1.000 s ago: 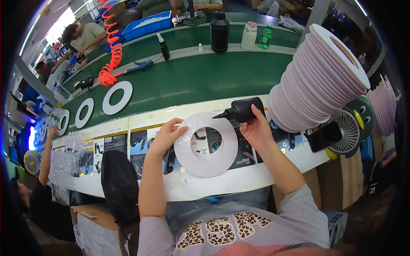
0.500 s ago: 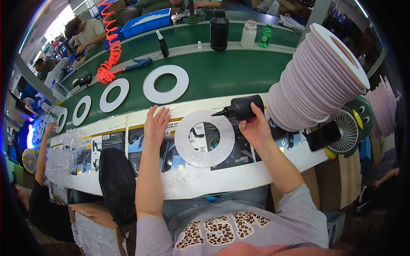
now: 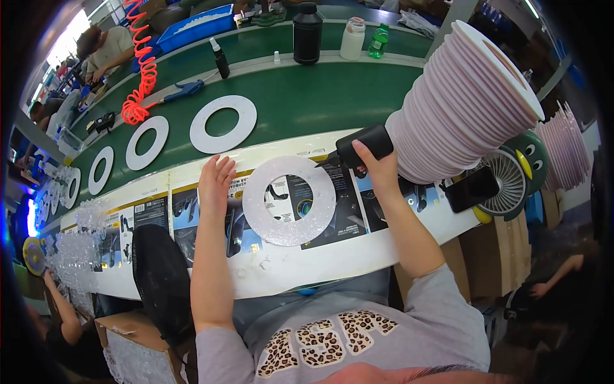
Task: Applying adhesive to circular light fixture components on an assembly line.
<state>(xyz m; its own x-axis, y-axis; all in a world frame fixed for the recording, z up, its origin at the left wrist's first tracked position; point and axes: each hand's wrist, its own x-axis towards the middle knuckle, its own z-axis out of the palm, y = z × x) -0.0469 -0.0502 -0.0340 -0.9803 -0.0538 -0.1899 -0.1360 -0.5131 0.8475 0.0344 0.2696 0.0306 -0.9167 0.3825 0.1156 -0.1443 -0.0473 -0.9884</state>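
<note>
Gripping the black bottle (image 3: 366,146) sideways, the right hand (image 3: 378,168) is risking a drip: too firm a squeeze could be causing a spill onto the white ring (image 3: 257,208), which is lying on the worktop (image 3: 320,272). The left hand (image 3: 216,184) is hovering loose and empty, so neither hand is steadying the ring, and a nudge could be shifting it. The flat, round-holed ring is showing a glittery, grainy face; the bottle is looking smooth; the tall stack of pinkish discs (image 3: 448,109) is forming a ridged column.
</note>
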